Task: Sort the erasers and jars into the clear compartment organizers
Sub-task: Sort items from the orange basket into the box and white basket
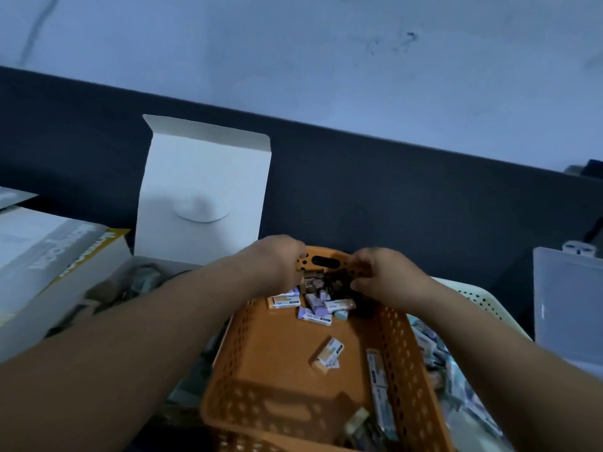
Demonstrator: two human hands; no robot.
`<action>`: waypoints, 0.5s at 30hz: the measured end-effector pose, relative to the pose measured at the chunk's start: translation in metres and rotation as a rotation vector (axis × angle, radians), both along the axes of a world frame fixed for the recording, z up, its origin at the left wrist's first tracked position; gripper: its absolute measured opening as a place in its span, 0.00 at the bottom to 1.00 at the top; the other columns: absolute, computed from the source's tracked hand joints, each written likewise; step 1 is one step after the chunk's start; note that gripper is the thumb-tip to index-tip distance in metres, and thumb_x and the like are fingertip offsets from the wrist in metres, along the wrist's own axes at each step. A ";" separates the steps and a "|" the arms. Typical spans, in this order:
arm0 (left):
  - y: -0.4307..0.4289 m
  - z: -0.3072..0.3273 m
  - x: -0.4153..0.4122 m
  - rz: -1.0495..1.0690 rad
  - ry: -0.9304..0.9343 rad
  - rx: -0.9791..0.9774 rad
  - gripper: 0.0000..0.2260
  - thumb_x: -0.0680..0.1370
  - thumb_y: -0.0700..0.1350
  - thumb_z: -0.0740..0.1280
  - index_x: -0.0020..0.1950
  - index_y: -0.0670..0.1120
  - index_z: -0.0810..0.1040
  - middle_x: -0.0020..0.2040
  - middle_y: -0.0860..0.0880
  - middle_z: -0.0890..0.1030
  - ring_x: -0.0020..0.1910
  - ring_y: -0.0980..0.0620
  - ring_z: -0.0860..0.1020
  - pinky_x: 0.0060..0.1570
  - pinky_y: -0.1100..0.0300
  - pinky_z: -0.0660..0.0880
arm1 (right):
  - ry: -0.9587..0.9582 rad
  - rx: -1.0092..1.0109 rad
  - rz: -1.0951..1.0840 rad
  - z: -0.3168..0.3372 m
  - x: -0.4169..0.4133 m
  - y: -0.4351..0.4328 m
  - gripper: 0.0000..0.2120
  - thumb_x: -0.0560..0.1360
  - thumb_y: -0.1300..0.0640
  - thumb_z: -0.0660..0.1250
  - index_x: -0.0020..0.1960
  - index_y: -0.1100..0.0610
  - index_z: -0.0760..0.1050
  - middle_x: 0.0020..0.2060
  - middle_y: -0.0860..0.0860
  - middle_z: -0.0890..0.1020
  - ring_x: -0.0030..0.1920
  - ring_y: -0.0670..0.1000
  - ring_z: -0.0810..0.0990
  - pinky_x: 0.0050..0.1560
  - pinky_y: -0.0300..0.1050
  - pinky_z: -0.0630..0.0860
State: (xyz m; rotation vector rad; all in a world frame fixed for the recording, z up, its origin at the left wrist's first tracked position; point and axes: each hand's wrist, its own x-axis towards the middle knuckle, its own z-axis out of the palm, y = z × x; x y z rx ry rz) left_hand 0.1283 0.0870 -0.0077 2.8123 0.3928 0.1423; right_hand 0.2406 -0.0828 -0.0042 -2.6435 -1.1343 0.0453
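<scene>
Hands crowd jars at far end of basket

Risk sits mainly in the tangle at mid-frame. Both hands work the same small patch at the far wall of the orange basket (280, 349). There, dark jars (313, 282) stand pressed together, with a heap of erasers (315, 305) just below them in the frame. Lifting one jar from that cluster could, I judge, tip its neighbour or drag erasers along, and blur hides how sure either hold is. The clear organizer (567, 305) lies well apart at the right edge of the frame. Anything taken must therefore cross the basket's wall and pass over the pale basket (479, 298) beside it. A loose pinch could drop it among the packets (430, 347) lying there. One lone eraser (328, 353) lies on the basket floor lower in the frame and is easy to overlook.

Both forearms run up from the lower corners and meet near centre. The left hand (277, 261) is knuckles-up with fingers curled at the far rim beside the handle slot. Whether it grips the rim or a jar I cannot tell. The right hand (383, 275) mirrors it, fingers curled inward toward the jars. What it holds, if anything, cannot be made out either. A white open box (202, 190) stands at upper left.
</scene>
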 end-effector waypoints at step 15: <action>0.007 -0.026 0.032 -0.094 0.019 0.429 0.16 0.75 0.39 0.67 0.63 0.45 0.74 0.55 0.45 0.73 0.53 0.49 0.71 0.43 0.61 0.68 | -0.267 -0.445 0.096 -0.019 0.021 0.012 0.07 0.72 0.53 0.68 0.48 0.48 0.70 0.47 0.47 0.78 0.53 0.52 0.76 0.54 0.48 0.63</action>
